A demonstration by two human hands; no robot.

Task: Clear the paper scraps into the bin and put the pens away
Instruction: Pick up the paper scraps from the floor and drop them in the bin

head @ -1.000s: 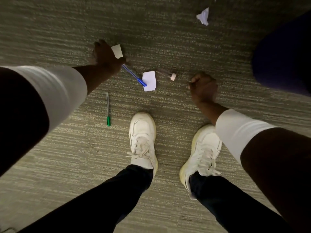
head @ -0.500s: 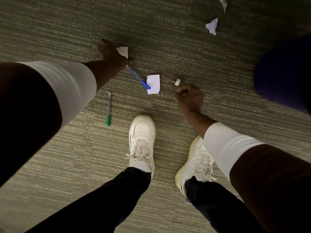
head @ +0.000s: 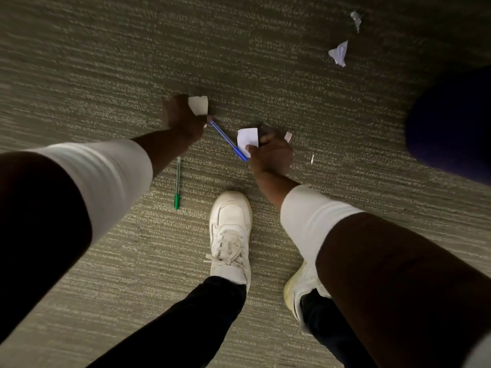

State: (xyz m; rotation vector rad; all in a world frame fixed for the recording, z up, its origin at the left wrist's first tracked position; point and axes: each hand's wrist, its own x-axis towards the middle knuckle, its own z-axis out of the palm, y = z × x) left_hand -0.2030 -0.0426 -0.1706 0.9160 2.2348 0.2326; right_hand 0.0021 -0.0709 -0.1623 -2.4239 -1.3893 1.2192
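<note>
Paper scraps: four whites on the carpet floor [head: 106, 274]; two are in the hands, two lie loose at far upper right.
Left hand [head: 183, 120]: clenched on a torn scrap [head: 198, 104] and on the top end of the blue pen [head: 228, 141]; same hold as a second ago, now drawn nearer the feet.
Green pen [head: 177, 183]: flat on the carpet below the left wrist, untouched, unmoved.
Folded scrap [head: 247, 139]: newly pinched by the thumb; half a second ago it lay free.
Right hand [head: 271, 152]: has crossed leftward onto this scrap, fingers curled around it; a pale-capped item [head: 288, 136] shows at the knuckles, held or not, cannot tell.
Sliver [head: 312, 159]: tiny white fleck, loose beside the right hand.
Crumpled scraps [head: 338, 53]: well apart, unreached.
Standing: collection underway; bin not identifiable.
</note>
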